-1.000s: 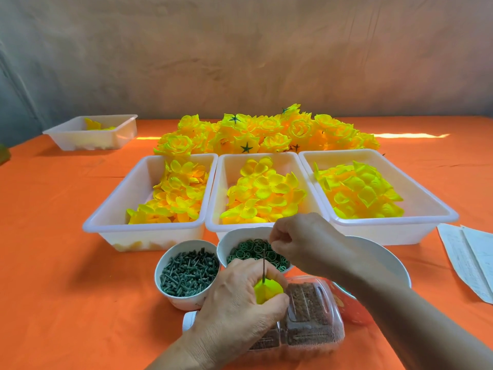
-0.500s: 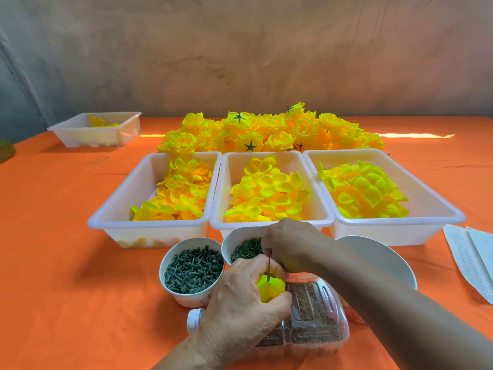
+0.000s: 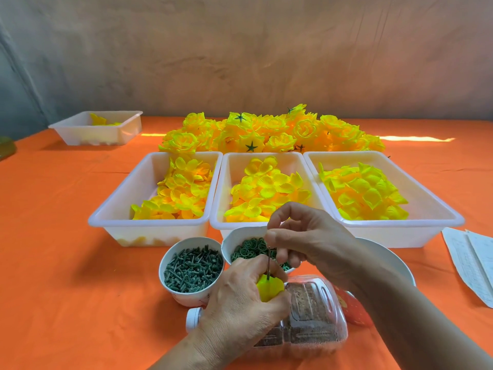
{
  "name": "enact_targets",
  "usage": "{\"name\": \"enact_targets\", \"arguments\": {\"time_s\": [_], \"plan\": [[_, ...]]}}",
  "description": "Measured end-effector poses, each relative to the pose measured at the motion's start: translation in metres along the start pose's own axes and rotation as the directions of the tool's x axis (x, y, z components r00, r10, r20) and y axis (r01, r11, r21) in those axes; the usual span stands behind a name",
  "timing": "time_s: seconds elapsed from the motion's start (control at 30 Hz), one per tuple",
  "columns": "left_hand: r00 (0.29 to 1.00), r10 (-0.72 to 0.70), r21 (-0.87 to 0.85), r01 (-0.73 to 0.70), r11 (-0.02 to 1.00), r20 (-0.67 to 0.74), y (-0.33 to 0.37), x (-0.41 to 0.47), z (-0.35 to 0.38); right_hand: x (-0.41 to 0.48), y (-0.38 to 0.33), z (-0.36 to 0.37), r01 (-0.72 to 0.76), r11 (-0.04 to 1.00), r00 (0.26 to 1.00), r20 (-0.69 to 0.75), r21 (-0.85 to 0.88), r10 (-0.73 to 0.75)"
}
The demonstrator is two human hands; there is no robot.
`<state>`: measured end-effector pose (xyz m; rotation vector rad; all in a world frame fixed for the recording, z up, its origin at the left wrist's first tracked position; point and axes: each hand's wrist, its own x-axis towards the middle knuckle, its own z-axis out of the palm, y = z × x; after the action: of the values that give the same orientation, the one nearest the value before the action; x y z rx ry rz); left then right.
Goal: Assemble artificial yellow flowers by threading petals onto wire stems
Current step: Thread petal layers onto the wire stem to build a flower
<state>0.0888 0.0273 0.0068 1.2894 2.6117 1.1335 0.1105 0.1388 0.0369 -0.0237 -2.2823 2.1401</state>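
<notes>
Stem axis: wire stem (image 3: pixel 268 263) stands near upright, tip up
Bud look: petal bud (image 3: pixel 270 289) bright yellow, rounded
Left hand (image 3: pixel 240 300): grips petal bud
Right hand (image 3: pixel 309 236): pinches wire stem top

Bare left hand (image 3: pixel 240 305), bare right hand (image 3: pixel 309 236), forearms (image 3: pixel 416 324) bare to the frame's edge

There are four trays (image 3: pixel 80 129) (image 3: pixel 120 206) (image 3: pixel 232 169) (image 3: pixel 426 209), three bowls (image 3: pixel 186 300) (image 3: pixel 229 241) (image 3: pixel 386 263), one plastic bottle (image 3: pixel 314 316) and one heap of yellow flowers (image 3: pixel 266 132).
</notes>
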Motion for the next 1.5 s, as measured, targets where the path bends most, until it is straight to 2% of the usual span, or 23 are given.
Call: {"name": "enact_targets", "arguments": {"time_s": [0.03, 0.07, 0.13, 0.17, 0.33, 0.53, 0.87, 1.1, 1.5], "plan": [[0.998, 0.026, 0.141, -0.018, 0.990, -0.057, -0.030, -0.033, -0.018, -0.004, -0.004, 0.001, 0.010, 0.998, 1.000, 0.027, 0.059, -0.012], [0.991, -0.122, -0.016, 0.121, 0.993, -0.063, -0.033, -0.043, -0.007, -0.008, -0.007, 0.003, 0.020, 0.995, 0.998, 0.053, 0.095, -0.025], [0.979, -0.167, -0.095, 0.157, 0.983, -0.119, -0.044, -0.053, -0.005, -0.016, -0.012, 0.006, 0.035, 0.989, 0.994, 0.095, 0.146, -0.050], [0.984, -0.120, -0.087, 0.109, 0.990, -0.132, -0.043, -0.049, -0.004, -0.020, -0.014, 0.008, 0.041, 0.984, 0.992, 0.113, 0.171, -0.061], [0.985, -0.107, -0.054, 0.100, 0.994, -0.139, -0.043, -0.046, -0.006, -0.030, -0.020, 0.007, 0.057, 0.971, 0.980, 0.172, 0.232, -0.098], [0.988, -0.080, -0.054, 0.073, 0.996, -0.130, -0.038, -0.045, -0.008, -0.032, -0.018, 0.009, 0.062, 0.979, 0.976, 0.194, 0.194, -0.100], [0.983, -0.140, -0.081, 0.131, 0.988, -0.120, -0.035, -0.045, -0.008, -0.030, -0.023, 0.012, 0.067, 0.992, 0.981, 0.172, 0.108, -0.085], [0.978, -0.165, -0.070, 0.157, 0.985, -0.131, -0.036, -0.046, -0.006, -0.029, -0.026, 0.015, 0.104, 0.982, 0.978, 0.166, 0.155, -0.130], [0.978, -0.180, -0.061, 0.174, 0.983, -0.108, -0.039, -0.046, -0.005, -0.031, -0.027, 0.014, 0.087, 0.985, 0.981, 0.160, 0.147, -0.111]]}}
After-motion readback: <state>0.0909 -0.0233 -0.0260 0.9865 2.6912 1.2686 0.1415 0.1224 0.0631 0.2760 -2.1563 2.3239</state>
